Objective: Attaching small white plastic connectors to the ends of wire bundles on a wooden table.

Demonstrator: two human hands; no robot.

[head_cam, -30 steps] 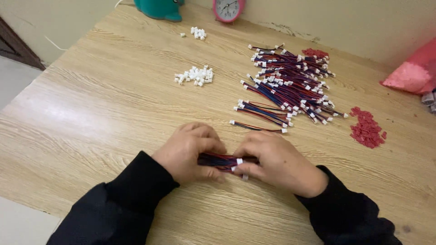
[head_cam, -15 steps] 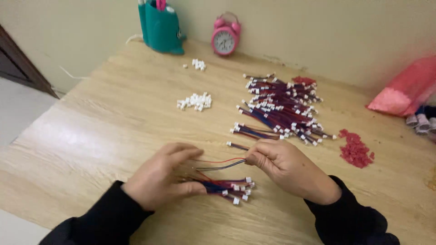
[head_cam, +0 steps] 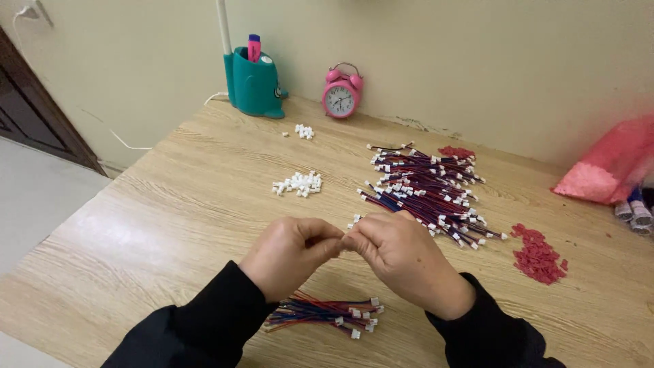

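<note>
My left hand and my right hand are bare, with no gloves, rings or watch showing on what I can see of them. Both my arms are covered by long black sleeves of a soft, matte, knit-like cloth, plain, with no print or stripes. Each sleeve ends in a snug cuff right at the wrist, and the fabric bunches in loose folds further up my forearms.

wire bundle beneath hands, wire pile behind
</note>
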